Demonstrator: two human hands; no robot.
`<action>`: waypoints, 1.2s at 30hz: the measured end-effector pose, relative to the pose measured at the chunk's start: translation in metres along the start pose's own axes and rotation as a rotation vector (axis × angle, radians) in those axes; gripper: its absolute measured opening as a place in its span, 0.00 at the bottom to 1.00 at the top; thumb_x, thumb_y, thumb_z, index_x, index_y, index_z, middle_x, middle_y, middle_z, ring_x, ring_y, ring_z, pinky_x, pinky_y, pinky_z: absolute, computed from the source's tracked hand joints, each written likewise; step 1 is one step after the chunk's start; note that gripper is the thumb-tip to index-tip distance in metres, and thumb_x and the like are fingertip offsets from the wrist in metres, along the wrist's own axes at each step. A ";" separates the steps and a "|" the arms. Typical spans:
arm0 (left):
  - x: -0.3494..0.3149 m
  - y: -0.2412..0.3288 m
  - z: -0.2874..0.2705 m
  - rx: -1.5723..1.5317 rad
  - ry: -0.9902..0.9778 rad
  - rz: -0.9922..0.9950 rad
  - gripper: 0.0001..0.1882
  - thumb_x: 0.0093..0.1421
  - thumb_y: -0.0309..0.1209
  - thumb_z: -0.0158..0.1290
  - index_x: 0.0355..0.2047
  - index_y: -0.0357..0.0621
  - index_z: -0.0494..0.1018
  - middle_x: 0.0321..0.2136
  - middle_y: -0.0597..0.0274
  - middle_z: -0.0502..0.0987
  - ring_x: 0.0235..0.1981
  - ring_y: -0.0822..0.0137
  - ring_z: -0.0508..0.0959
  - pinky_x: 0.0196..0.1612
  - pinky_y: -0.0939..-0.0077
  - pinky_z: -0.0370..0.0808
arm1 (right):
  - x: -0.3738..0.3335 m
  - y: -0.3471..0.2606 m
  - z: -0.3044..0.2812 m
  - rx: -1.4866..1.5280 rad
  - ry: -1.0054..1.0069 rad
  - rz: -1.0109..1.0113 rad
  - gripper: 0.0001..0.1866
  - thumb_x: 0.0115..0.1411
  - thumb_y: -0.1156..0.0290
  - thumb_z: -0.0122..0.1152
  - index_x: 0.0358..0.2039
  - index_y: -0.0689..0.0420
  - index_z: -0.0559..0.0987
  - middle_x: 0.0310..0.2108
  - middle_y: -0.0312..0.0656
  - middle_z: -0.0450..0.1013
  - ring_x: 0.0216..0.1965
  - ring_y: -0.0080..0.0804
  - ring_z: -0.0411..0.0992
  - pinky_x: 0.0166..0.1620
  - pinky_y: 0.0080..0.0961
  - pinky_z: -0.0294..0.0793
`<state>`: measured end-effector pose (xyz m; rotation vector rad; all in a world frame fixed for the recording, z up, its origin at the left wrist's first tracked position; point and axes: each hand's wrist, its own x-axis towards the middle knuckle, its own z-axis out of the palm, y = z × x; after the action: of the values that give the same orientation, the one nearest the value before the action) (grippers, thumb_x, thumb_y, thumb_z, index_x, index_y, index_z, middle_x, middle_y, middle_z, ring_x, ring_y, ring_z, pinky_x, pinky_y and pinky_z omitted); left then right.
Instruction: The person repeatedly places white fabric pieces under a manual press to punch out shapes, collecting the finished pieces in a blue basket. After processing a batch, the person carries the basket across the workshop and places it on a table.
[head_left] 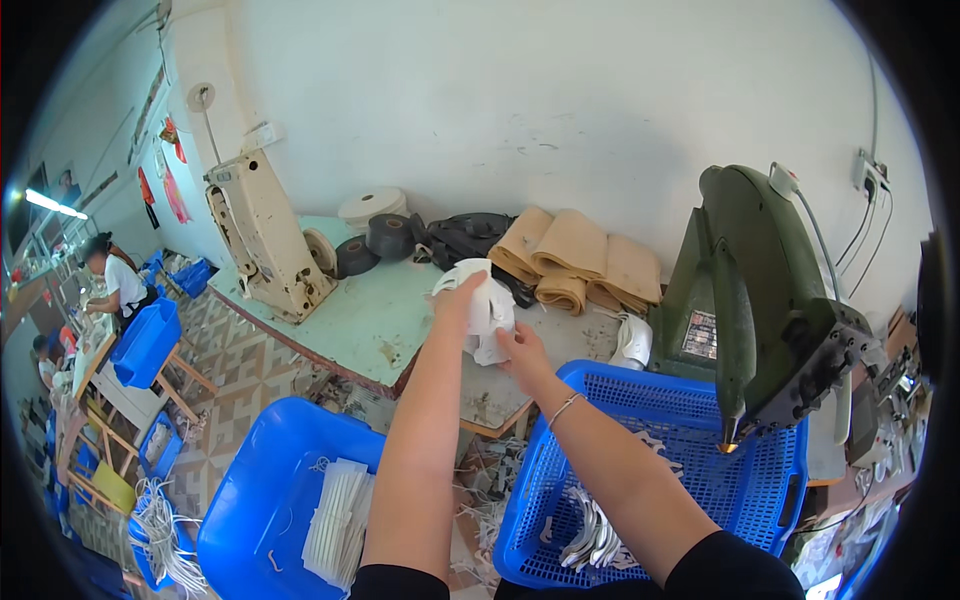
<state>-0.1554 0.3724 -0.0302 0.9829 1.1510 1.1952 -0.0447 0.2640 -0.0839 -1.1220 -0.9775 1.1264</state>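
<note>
Both forearms reach forward, and the left hand and right hand close their fingers on one white fabric piece held between them, above the pale green worktable. Beyond the fingertips lie tan rolls; beneath the wrists sits a blue mesh basket.
</note>
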 end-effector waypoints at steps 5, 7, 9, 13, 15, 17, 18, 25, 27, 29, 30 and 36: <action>-0.047 0.036 0.055 0.970 0.144 0.059 0.51 0.38 0.63 0.55 0.52 0.31 0.62 0.56 0.44 0.59 0.56 0.49 0.62 0.54 0.52 0.58 | 0.044 0.014 -0.015 -0.752 0.154 -0.026 0.21 0.55 0.62 0.53 0.43 0.65 0.70 0.33 0.50 0.74 0.30 0.40 0.73 0.32 0.34 0.70; -0.032 0.022 0.071 1.177 0.218 0.152 0.52 0.38 0.63 0.54 0.53 0.31 0.61 0.58 0.44 0.54 0.57 0.49 0.59 0.55 0.47 0.54 | 0.036 -0.001 -0.013 -0.757 0.120 0.006 0.21 0.54 0.59 0.52 0.39 0.66 0.72 0.35 0.57 0.72 0.36 0.51 0.70 0.39 0.37 0.68; -0.031 0.019 0.086 1.330 0.168 0.170 0.54 0.37 0.63 0.55 0.55 0.32 0.57 0.60 0.43 0.48 0.60 0.46 0.53 0.57 0.40 0.47 | 0.017 -0.015 -0.016 -0.745 0.149 -0.068 0.21 0.54 0.59 0.53 0.36 0.67 0.73 0.36 0.60 0.71 0.39 0.54 0.70 0.43 0.38 0.68; -0.043 0.026 0.096 1.406 0.086 0.081 0.60 0.38 0.67 0.53 0.57 0.28 0.50 0.60 0.39 0.46 0.61 0.42 0.48 0.58 0.40 0.44 | -0.071 -0.030 -0.043 -0.474 0.107 -0.288 0.18 0.53 0.64 0.57 0.39 0.65 0.75 0.35 0.53 0.73 0.35 0.41 0.74 0.40 0.31 0.72; -0.030 0.009 0.082 1.316 0.139 0.227 0.60 0.37 0.70 0.50 0.56 0.28 0.55 0.60 0.40 0.48 0.62 0.43 0.46 0.59 0.42 0.41 | -0.120 -0.044 -0.081 -0.509 -0.010 -0.283 0.16 0.53 0.68 0.57 0.40 0.62 0.75 0.34 0.49 0.74 0.34 0.34 0.74 0.38 0.26 0.72; -0.017 0.015 0.070 1.392 0.091 0.201 0.56 0.36 0.73 0.45 0.53 0.36 0.63 0.61 0.47 0.49 0.61 0.47 0.49 0.60 0.48 0.43 | -0.159 -0.035 -0.131 -0.584 -0.033 -0.175 0.14 0.53 0.70 0.58 0.40 0.60 0.76 0.32 0.47 0.75 0.33 0.29 0.74 0.37 0.22 0.72; -0.051 0.026 0.074 1.346 0.135 0.196 0.56 0.35 0.72 0.47 0.53 0.36 0.63 0.57 0.46 0.56 0.61 0.47 0.50 0.60 0.47 0.43 | -0.181 -0.028 -0.161 -0.660 0.017 -0.073 0.13 0.53 0.70 0.58 0.39 0.59 0.77 0.31 0.45 0.75 0.32 0.27 0.74 0.36 0.20 0.72; -0.242 -0.032 0.070 0.683 -0.263 0.588 0.21 0.52 0.40 0.54 0.40 0.35 0.70 0.41 0.48 0.72 0.43 0.55 0.72 0.49 0.65 0.65 | -0.296 0.040 -0.241 -0.748 0.045 0.342 0.21 0.51 0.61 0.60 0.40 0.62 0.74 0.34 0.48 0.74 0.34 0.36 0.74 0.38 0.27 0.72; -0.289 -0.110 0.063 0.642 -0.453 0.287 0.23 0.48 0.41 0.58 0.38 0.35 0.70 0.37 0.51 0.73 0.38 0.58 0.73 0.43 0.67 0.68 | -0.302 0.067 -0.231 -0.687 0.003 0.279 0.22 0.50 0.62 0.60 0.42 0.63 0.72 0.37 0.50 0.73 0.35 0.39 0.74 0.39 0.28 0.72; -0.326 -0.197 0.050 0.779 -0.350 0.248 0.38 0.42 0.44 0.63 0.46 0.29 0.62 0.45 0.42 0.66 0.46 0.53 0.67 0.49 0.63 0.64 | -0.300 0.089 -0.226 -0.663 0.027 0.140 0.22 0.50 0.63 0.60 0.42 0.63 0.71 0.38 0.51 0.72 0.36 0.41 0.73 0.39 0.28 0.73; -0.333 -0.221 0.046 0.890 -0.303 0.223 0.45 0.40 0.45 0.64 0.50 0.26 0.57 0.49 0.39 0.62 0.50 0.51 0.65 0.52 0.62 0.62 | -0.296 0.086 -0.222 -0.656 0.052 0.135 0.21 0.50 0.64 0.60 0.41 0.63 0.71 0.38 0.51 0.72 0.36 0.41 0.73 0.39 0.28 0.73; -0.391 -0.241 0.058 1.163 -0.206 0.109 0.72 0.30 0.54 0.67 0.57 0.22 0.30 0.56 0.33 0.49 0.56 0.43 0.56 0.59 0.56 0.52 | -0.311 0.079 -0.216 -0.705 0.018 -0.033 0.18 0.46 0.69 0.61 0.37 0.62 0.72 0.35 0.50 0.71 0.36 0.44 0.73 0.37 0.31 0.73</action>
<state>-0.0579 -0.0458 -0.2038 1.9848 1.6450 0.3838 0.0962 -0.0734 -0.2102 -1.6581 -1.4264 0.7475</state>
